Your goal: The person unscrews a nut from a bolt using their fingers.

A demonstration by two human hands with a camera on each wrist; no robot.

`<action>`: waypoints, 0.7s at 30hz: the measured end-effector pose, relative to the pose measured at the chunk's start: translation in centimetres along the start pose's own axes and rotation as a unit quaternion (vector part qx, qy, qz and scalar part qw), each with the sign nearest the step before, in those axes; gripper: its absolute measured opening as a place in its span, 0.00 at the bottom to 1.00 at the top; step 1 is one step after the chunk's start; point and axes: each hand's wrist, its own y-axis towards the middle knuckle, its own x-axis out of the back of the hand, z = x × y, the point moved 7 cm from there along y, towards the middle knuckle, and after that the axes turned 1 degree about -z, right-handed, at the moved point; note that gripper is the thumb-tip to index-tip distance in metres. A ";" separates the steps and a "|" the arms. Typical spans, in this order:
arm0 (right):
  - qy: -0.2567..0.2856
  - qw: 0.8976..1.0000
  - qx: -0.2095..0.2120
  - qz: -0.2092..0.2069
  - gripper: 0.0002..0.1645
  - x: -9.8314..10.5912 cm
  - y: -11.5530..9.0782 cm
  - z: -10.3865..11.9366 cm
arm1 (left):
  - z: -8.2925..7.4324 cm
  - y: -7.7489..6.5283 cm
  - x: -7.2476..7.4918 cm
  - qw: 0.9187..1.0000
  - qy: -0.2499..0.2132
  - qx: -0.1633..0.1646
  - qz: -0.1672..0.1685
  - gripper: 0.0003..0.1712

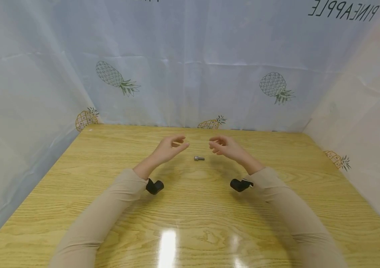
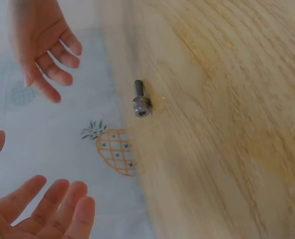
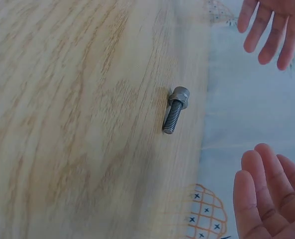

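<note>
A metal socket-head bolt (image 1: 199, 158) lies on its side on the wooden table, its head toward the left and its threaded end toward the right. A hex nut (image 3: 178, 99) sits on its thread, up against the head. My left hand (image 1: 171, 146) hovers to the left of the bolt with fingers loosely bent and nothing in them. On the other side, my right hand (image 1: 225, 146) is held in much the same way, also holding nothing. Both palms face each other across the bolt, apart from it.
The wood-grain table (image 1: 190, 208) runs back to a white curtain (image 1: 183, 85) printed with pineapples, which also hangs along both sides. A black wrist-worn device (image 1: 155, 186) sticks out from the left sleeve, and another black device (image 1: 240, 185) from the right sleeve.
</note>
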 end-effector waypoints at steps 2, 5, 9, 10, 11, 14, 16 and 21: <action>0.021 1.000 -0.015 0.006 0.28 -0.1 0.2 -0.3 | 0.2 0.2 -0.3 1.000 -0.002 0.007 0.002 0.31; 0.040 0.998 -0.035 0.016 0.29 -0.5 0.6 -0.8 | 0.4 0.3 -0.8 1.000 -0.005 0.019 0.006 0.29; 0.061 0.996 -0.064 0.034 0.29 -1.1 1.2 -1.6 | 0.9 0.6 -1.3 0.999 -0.003 0.034 0.009 0.28; 0.065 0.995 -0.071 0.038 0.29 -1.3 1.2 -1.7 | 1.0 0.7 -1.4 0.999 -0.002 0.038 0.009 0.28; 0.071 0.994 -0.077 0.041 0.29 -1.5 1.3 -1.9 | 1.1 0.9 -1.5 0.999 0.001 0.040 0.010 0.28; 0.082 0.991 -0.091 0.046 0.28 -1.9 1.6 -2.4 | 1.4 1.2 -1.7 0.999 0.009 0.045 0.010 0.28; 0.082 0.991 -0.096 0.047 0.27 -2.1 1.7 -2.5 | 1.6 1.4 -1.8 0.999 0.011 0.047 0.013 0.27; 0.061 0.991 -0.106 0.047 0.26 -2.5 2.1 -3.1 | 1.8 1.8 -2.2 0.998 0.007 0.053 0.023 0.25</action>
